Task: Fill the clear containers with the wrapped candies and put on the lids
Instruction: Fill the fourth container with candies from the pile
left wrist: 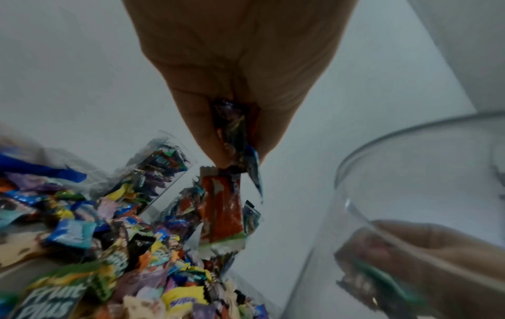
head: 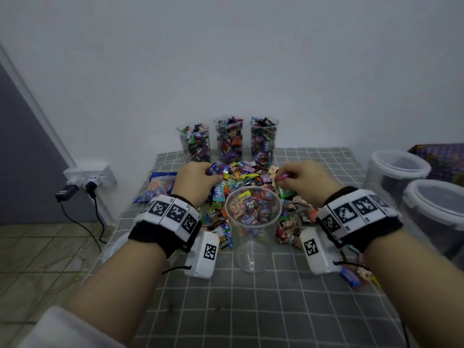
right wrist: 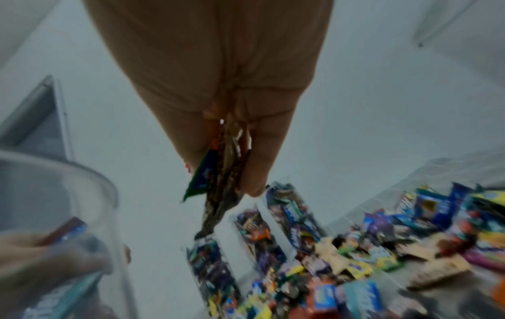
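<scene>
My left hand pinching few wrapped candies, right hand likewise; both flank rim of empty tall clear plastic container on table, poised for drop-in. Loose pile behind.

tablecloth grey w/ white grid | candies multicolour | wristbands blk/white squares

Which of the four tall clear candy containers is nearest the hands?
The near container, standing alone between the left hand and right hand; the other three line the wall.
</scene>
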A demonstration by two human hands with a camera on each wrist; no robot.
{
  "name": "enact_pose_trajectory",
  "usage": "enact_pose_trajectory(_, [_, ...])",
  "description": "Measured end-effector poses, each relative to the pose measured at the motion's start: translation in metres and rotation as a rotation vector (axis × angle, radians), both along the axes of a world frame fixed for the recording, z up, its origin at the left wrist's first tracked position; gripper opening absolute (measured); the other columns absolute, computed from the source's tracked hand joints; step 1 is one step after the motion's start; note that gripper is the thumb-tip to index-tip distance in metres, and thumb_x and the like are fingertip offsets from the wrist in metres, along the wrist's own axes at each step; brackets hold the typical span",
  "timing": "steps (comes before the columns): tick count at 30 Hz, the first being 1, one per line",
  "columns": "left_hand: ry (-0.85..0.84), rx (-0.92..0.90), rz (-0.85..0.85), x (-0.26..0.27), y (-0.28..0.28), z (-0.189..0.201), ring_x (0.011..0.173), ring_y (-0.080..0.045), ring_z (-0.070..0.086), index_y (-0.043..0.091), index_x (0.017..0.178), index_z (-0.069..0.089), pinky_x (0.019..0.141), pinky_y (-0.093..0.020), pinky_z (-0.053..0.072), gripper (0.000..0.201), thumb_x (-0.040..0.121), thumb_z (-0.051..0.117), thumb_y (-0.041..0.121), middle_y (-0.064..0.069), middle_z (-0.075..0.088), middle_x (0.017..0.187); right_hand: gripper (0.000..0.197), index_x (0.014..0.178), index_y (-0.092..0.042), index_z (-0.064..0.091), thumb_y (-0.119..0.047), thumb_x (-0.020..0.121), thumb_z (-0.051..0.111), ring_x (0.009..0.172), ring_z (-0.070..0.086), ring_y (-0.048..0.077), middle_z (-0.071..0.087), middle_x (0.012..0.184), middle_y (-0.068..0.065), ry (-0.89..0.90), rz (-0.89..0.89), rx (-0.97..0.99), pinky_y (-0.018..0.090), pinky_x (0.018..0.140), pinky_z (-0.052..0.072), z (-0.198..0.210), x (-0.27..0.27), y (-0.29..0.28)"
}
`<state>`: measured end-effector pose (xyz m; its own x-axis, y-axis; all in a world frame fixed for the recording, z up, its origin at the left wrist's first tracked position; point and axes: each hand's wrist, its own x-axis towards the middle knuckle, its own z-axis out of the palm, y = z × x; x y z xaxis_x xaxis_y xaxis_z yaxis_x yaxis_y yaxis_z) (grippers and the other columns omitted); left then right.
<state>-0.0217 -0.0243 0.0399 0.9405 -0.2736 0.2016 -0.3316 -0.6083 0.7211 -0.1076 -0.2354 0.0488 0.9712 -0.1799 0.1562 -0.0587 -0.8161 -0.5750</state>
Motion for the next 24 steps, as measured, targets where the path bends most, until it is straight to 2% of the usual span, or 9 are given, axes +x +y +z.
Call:
enact_pose_trajectory(2, [-0.001, -0.061, -0.005, -0.006, 0.001, 0.006, 0.054, -0.018, 0.047, -0.005, 0.084, 0.067, 0.058, -0.031, 0.040, 0.022, 0.086, 0.065, 0.017, -0.006, 0.055, 0.061, 0.009, 0.092, -0.019, 0.068, -0.016, 0.089, 0.061, 0.087, 0.059, 0.017, 0.061, 0.087, -0.004, -0.085, 0.017, 0.028, 0.026, 0.075, 0.048, 0.011, -0.007, 0.004])
enact_pose_trajectory(4, [-0.011, -0.125, -0.006, -0.013, 0.002, 0.012, 0.050, -0.014, 0.046, -0.006, 0.086, 0.067, 0.053, -0.027, 0.039, 0.021, 0.087, 0.065, 0.015, -0.006, 0.055, 0.062, 0.009, 0.088, -0.023, 0.065, -0.016, 0.089, 0.060, 0.082, 0.056, 0.011, 0.060, 0.083, -0.008, -0.178, 0.037, 0.056, 0.016, 0.065, 0.041, 0.024, -0.015, 0.011])
enact_pose_trajectory(5, [-0.026, -0.141, -0.005, -0.016, 0.002, 0.015, 0.050, -0.013, 0.047, -0.006, 0.086, 0.068, 0.051, -0.025, 0.038, 0.021, 0.086, 0.065, 0.015, -0.007, 0.056, 0.063, 0.009, 0.089, -0.024, 0.066, -0.016, 0.089, 0.060, 0.081, 0.056, 0.010, 0.060, 0.084, -0.008, -0.218, 0.044, 0.053, 0.013, 0.064, 0.039, 0.030, -0.020, 0.016])
enact_pose_trajectory(8, [-0.075, -0.167, -0.008, -0.023, 0.002, 0.022, 0.060, -0.017, 0.056, -0.004, 0.089, 0.069, 0.061, -0.035, 0.048, 0.023, 0.086, 0.065, 0.019, -0.017, 0.067, 0.077, 0.012, 0.096, -0.018, 0.070, -0.017, 0.089, 0.059, 0.084, 0.056, 0.010, 0.060, 0.088, -0.008, -0.304, 0.085, 0.018, 0.019, 0.072, 0.045, 0.037, -0.031, 0.033])
enact_pose_trajectory(11, [-0.054, -0.240, -0.015, -0.029, 0.001, 0.027, 0.073, -0.025, 0.066, -0.005, 0.091, 0.067, 0.071, -0.043, 0.056, 0.024, 0.087, 0.065, 0.018, -0.021, 0.069, 0.086, 0.015, 0.100, -0.015, 0.069, -0.015, 0.090, 0.058, 0.089, 0.056, 0.011, 0.061, 0.093, -0.006, -0.320, 0.156, -0.018, 0.025, 0.081, 0.045, 0.032, -0.039, 0.050])
enact_pose_trajectory(14, [-0.048, -0.285, -0.013, -0.033, 0.000, 0.031, 0.082, -0.030, 0.068, -0.004, 0.092, 0.068, 0.075, -0.051, 0.055, 0.021, 0.087, 0.065, 0.016, -0.020, 0.070, 0.087, 0.016, 0.100, -0.013, 0.068, -0.013, 0.089, 0.057, 0.093, 0.056, 0.015, 0.064, 0.100, 0.000, -0.294, 0.213, -0.109, 0.028, 0.085, 0.043, 0.020, -0.041, 0.060])
enact_pose_trajectory(19, [-0.050, -0.303, -0.012, -0.040, 0.001, 0.035, 0.083, -0.034, 0.067, -0.003, 0.090, 0.068, 0.077, -0.053, 0.053, 0.020, 0.086, 0.066, 0.016, -0.020, 0.070, 0.086, 0.020, 0.105, -0.013, 0.068, -0.015, 0.089, 0.056, 0.103, 0.056, 0.017, 0.063, 0.111, 0.001, -0.276, 0.246, -0.230, 0.031, 0.092, 0.042, 0.008, -0.045, 0.068])
enact_pose_trajectory(21, [-0.045, -0.315, -0.015, -0.041, 0.002, 0.036, 0.084, -0.035, 0.067, -0.003, 0.090, 0.068, 0.077, -0.053, 0.053, 0.020, 0.085, 0.066, 0.016, -0.021, 0.069, 0.085, 0.024, 0.110, -0.013, 0.068, -0.019, 0.090, 0.057, 0.109, 0.053, 0.016, 0.061, 0.118, -0.001, -0.263, 0.245, -0.241, 0.028, 0.094, 0.040, 0.008, -0.047, 0.069])
enact_pose_trajectory(24, [-0.054, -0.340, -0.009, -0.043, 0.003, 0.037, 0.084, -0.036, 0.066, 0.001, 0.088, 0.069, 0.078, -0.053, 0.053, 0.016, 0.085, 0.066, 0.016, -0.019, 0.069, 0.084, 0.024, 0.110, -0.011, 0.068, -0.021, 0.089, 0.060, 0.109, 0.054, 0.017, 0.060, 0.120, 0.001, -0.305, 0.228, -0.222, 0.028, 0.093, 0.039, 0.007, -0.049, 0.071])
